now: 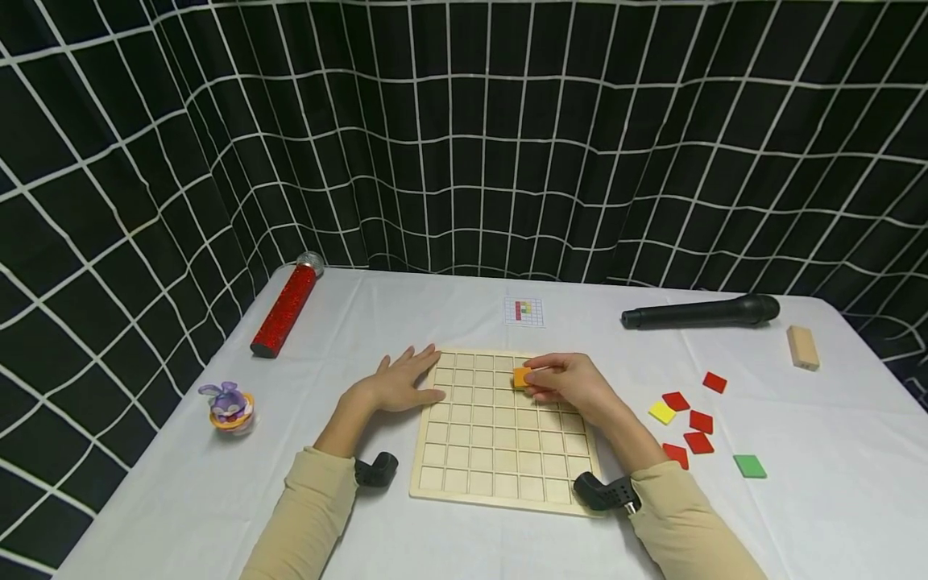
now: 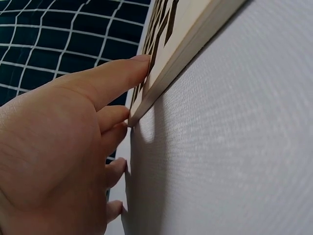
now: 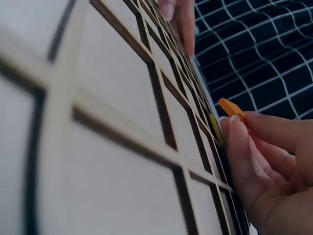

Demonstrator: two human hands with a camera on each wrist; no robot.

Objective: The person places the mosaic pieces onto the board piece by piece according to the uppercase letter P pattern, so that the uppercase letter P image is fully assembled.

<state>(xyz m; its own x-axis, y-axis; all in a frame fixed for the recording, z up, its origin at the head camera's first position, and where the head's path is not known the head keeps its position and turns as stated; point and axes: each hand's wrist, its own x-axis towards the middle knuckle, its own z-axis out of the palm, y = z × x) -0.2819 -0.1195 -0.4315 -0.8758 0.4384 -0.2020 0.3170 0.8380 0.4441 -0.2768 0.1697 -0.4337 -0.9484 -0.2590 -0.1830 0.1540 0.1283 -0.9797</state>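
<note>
A pale wooden grid board [image 1: 500,451] lies on the white table. My right hand [image 1: 569,385] pinches an orange square tile [image 1: 522,377] over a cell near the board's far edge; in the right wrist view the orange tile [image 3: 231,108] sits tilted at my fingertips [image 3: 239,142] above the grid board [image 3: 117,122]. My left hand [image 1: 402,380] lies flat on the table with straight fingers, touching the board's left edge. In the left wrist view the fingers [image 2: 112,81] press against the board's side [image 2: 181,58].
Red, yellow and green tiles [image 1: 692,431] lie loose right of the board. A small pattern card [image 1: 524,312], a black microphone [image 1: 699,312], a wooden block [image 1: 802,347], a red glitter tube [image 1: 285,310] and a small purple toy [image 1: 230,407] ring the table.
</note>
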